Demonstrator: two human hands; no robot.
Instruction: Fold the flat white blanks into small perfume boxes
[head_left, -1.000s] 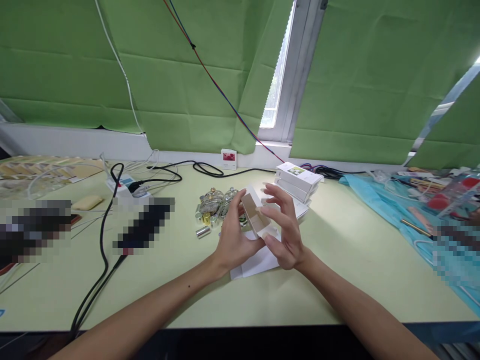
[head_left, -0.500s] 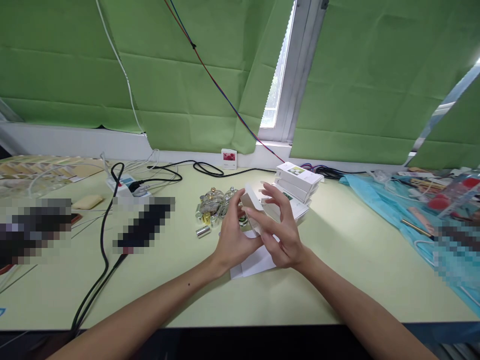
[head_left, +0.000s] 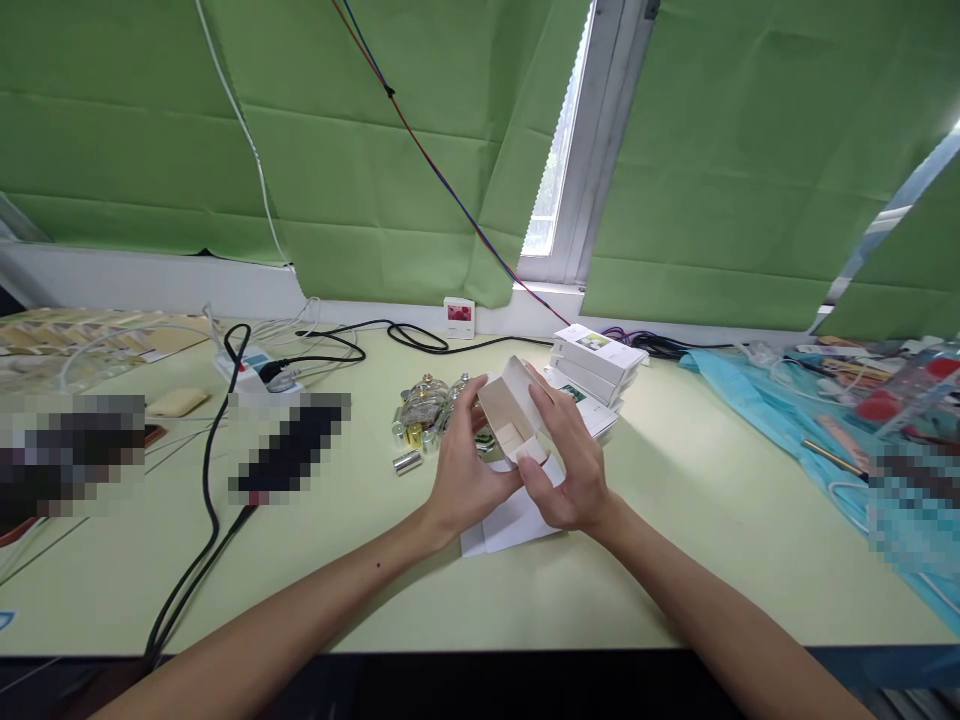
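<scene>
Between my two hands is a small white cardboard box [head_left: 508, 418], tilted, its inside showing and a flap standing up at its far end. My left hand [head_left: 466, 460] grips the left side, thumb low and fingers along the edge. On the other side my right hand [head_left: 566, 460] is closed on the box, fingers by the raised flap and thumb at the near end. Flat white card pieces [head_left: 517, 520] lie on the table beneath. Just behind my left hand are clear glass bottles [head_left: 426, 400] with several metallic caps, one silver cap [head_left: 406, 462] lying on its side.
White printed boxes [head_left: 596, 355] are stacked behind my right hand. A small box with a red picture [head_left: 459, 317] stands by the wall. Black cables [head_left: 210, 490] and a power strip [head_left: 259, 370] lie left; blue plastic sheeting [head_left: 757, 410] covers the right side.
The flat, narrow-looking carton has been opened out into a box with its inside visible. My right fingers have shifted to its right side and the flap now stands up.
</scene>
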